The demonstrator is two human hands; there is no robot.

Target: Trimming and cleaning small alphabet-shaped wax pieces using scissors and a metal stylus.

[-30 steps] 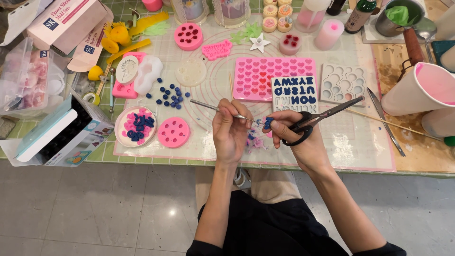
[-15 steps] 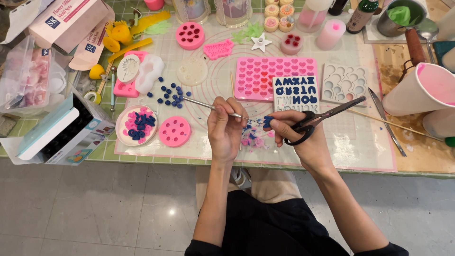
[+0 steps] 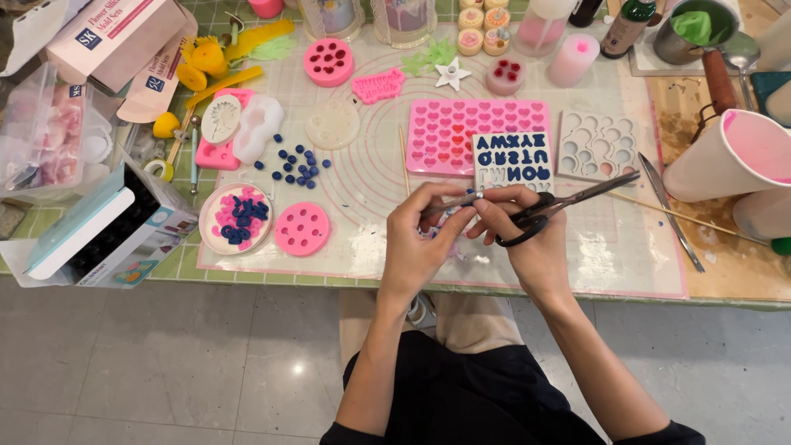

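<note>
A round pink mould (image 3: 301, 228) is lying on the counter (image 3: 272, 276), left of both hands. A thin metal tool (image 3: 451, 203) is being pinched by the fingers of the left hand (image 3: 420, 239) above the counter's front edge. Its far end is being touched by the right hand (image 3: 527, 239), in which black-handled scissors (image 3: 560, 206) are being gripped, blades pointing right towards a white cup (image 3: 725, 156).
</note>
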